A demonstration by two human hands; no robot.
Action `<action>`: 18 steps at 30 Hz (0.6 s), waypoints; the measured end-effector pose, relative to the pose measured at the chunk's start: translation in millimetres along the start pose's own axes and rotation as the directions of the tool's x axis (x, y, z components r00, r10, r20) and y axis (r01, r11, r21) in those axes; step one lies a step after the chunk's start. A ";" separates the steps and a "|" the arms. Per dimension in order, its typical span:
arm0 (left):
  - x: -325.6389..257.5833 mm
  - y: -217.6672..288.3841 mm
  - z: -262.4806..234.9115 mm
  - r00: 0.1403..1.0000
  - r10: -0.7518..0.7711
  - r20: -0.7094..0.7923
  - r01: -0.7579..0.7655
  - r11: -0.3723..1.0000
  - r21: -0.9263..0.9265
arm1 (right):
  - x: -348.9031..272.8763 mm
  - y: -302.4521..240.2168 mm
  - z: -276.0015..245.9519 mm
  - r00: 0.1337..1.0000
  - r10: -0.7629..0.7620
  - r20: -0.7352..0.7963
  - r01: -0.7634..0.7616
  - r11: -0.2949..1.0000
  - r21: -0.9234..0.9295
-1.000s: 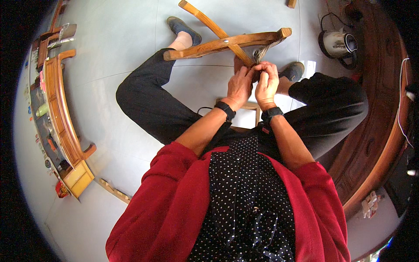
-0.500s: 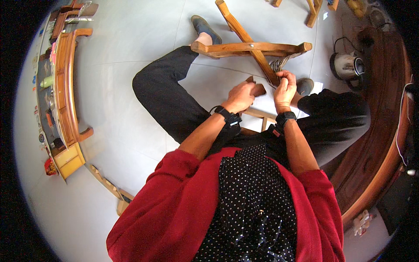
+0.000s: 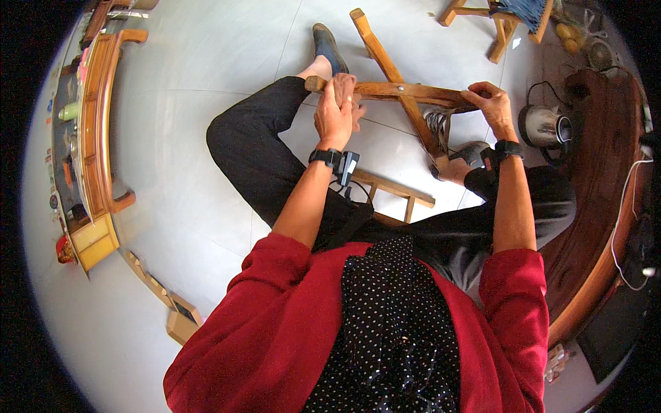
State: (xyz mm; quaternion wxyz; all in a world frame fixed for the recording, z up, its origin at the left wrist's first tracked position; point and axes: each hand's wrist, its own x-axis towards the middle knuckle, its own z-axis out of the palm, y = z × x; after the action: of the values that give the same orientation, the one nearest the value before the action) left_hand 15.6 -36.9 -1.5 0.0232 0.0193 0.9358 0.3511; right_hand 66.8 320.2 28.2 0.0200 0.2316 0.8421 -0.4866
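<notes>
Wooden rail [image 3: 406, 91] held at both ends, roughly level, above the person's knees. Left hand [image 3: 335, 110] is wrapped shut around the rail near its left end, knuckles toward the camera, thumb side up. Right hand [image 3: 490, 104] is clasped over the right end, fingers curled over the top edge. Both wrists carry dark bands.

A second slat [image 3: 396, 79] crosses the rail between the two hands, running from upper left to lower right; the two pieces appear fastened where they cross, though the fastening itself is too small to make out. So the frame sits directly in the grip, spanning hand to hand, with the crossing point nearer the right hand than the left.

Judgement: the step in hand looks like holding and steadying the crossed frame for inspection or adjustment. A further move would call for one hand to let go while the other bears the weight alone, so the frame could swing about the crossing.

Outward: person seated on a low wooden stool [image 3: 389, 193], dark trousers, feet in dark shoes on a pale tiled floor [image 3: 206, 62]. Metal kettle [image 3: 544, 125] stands right of the right hand, on the floor beside dark curved furniture. Another wooden stool [image 3: 496, 24] sits at the top. Wooden bench [image 3: 96, 138] well apart on the left.
</notes>
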 end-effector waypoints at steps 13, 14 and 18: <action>50.5 14.1 15.0 0.959 0.100 0.265 -0.143 0.978 0.151 | -78.5 -6.7 24.7 0.978 0.075 0.196 -0.003 0.939 -0.344; 49.8 16.2 15.0 0.961 0.111 0.252 -0.152 0.977 0.151 | -83.1 -7.5 30.5 0.980 0.008 0.199 0.067 0.929 -0.364; 63.0 18.9 9.5 0.956 0.236 0.175 -0.267 0.946 0.184 | -83.6 -7.1 40.9 0.980 -0.064 0.190 0.152 0.857 -0.492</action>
State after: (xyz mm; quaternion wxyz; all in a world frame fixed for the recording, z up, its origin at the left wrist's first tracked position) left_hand -46.4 -13.2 1.9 0.0466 0.1676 0.9525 0.2500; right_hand 130.6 252.3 34.1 0.1225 0.1292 0.9469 -0.2677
